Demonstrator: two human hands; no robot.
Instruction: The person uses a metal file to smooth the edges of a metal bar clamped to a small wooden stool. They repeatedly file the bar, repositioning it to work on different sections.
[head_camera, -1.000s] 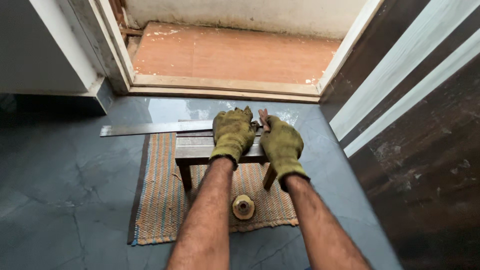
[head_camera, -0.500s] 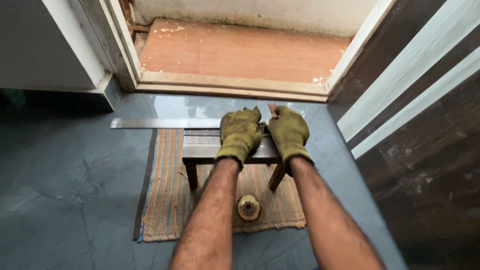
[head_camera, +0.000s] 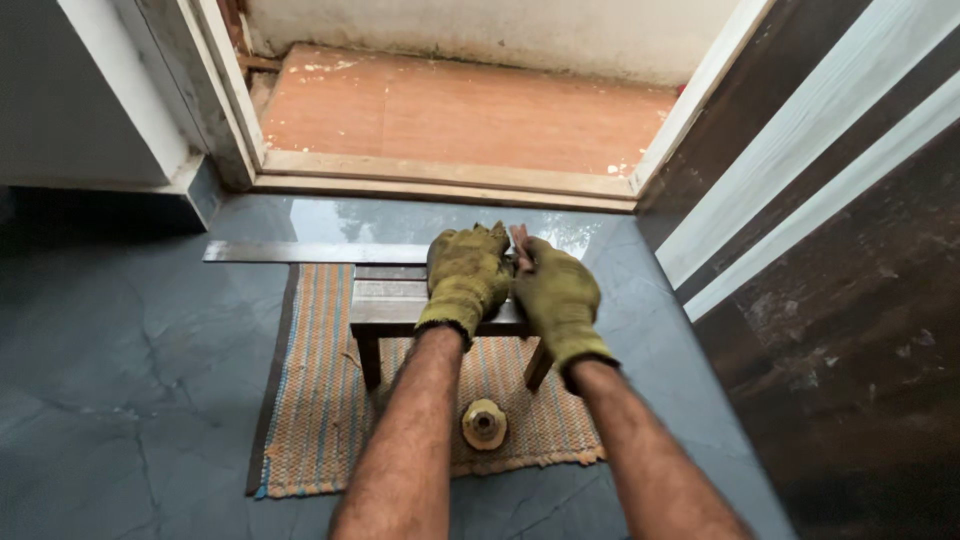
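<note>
Both my hands wear olive-green work gloves. My left hand (head_camera: 466, 276) presses palm-down on a long flat metal strip (head_camera: 300, 251) that lies across a small wooden stool (head_camera: 395, 305). My right hand (head_camera: 555, 297) sits beside it, fingers closed around a short reddish-brown handle (head_camera: 520, 243) that pokes up between the two gloves. What is at the end of the handle is hidden by the gloves. The strip runs off to the left over the floor.
The stool stands on a striped orange woven mat (head_camera: 320, 400) on dark grey floor tiles. A small round tan spool-like object (head_camera: 484, 424) lies on the mat. A wooden door sill (head_camera: 440, 178) and orange tiles lie ahead; a dark door (head_camera: 850, 330) stands on the right.
My two hands have drawn closer together on the stool, the right one shifting left against the left glove. The view has tilted slightly.
</note>
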